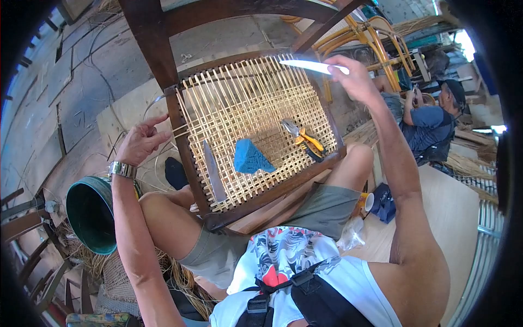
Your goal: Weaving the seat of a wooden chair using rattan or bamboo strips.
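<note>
A dark wooden chair frame (189, 163) rests across my lap, its seat laced with a pale cane weave (226, 117). The weave is dense toward me; at the far side mostly lengthwise strands show. My right hand (351, 79), raised over the far right corner, grips a bright white, pointed, blade-like tool (308, 66) aimed left. My left hand (143, 140) is beside the frame's left rail, fingers apart, close to cane ends poking out there. On the weave lie a flat metal blade (213, 171), a blue block (251, 157) and yellow-and-black pliers (304, 140).
A dark green bucket (90, 215) stands by my left knee. Chair legs (144, 41) rise at the far side. Rattan furniture (376, 41) and a seated person (430, 122) are at the right. A board (436, 218) lies beside me, with a dark blue pouch (383, 203) on it.
</note>
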The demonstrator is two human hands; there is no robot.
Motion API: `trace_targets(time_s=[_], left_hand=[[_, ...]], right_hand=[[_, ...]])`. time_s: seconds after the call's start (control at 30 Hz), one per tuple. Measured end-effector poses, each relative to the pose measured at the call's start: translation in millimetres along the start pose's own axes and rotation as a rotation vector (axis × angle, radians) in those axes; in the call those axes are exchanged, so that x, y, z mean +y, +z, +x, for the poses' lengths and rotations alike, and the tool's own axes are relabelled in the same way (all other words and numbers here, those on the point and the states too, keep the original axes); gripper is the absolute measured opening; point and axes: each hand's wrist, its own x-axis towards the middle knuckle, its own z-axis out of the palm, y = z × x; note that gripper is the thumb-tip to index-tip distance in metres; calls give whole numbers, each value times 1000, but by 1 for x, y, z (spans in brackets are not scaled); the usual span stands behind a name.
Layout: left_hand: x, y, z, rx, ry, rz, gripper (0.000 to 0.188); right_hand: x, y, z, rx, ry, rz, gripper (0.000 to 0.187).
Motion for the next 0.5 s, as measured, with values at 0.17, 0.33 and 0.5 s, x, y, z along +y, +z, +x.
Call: trace_targets(time_s=[0.17, 0.33, 0.5], left_hand=[[1, 0, -2, 33, -32, 32, 60], [6, -1, -3, 35, -35, 38, 57], [11, -1, -1, 37, -19, 49, 56]], right_hand=[[-20, 2, 18, -195, 11, -37, 22], [-39, 11, 18, -485, -46, -26, 21], [-26, 22, 28, -198, -20, 25, 20]])
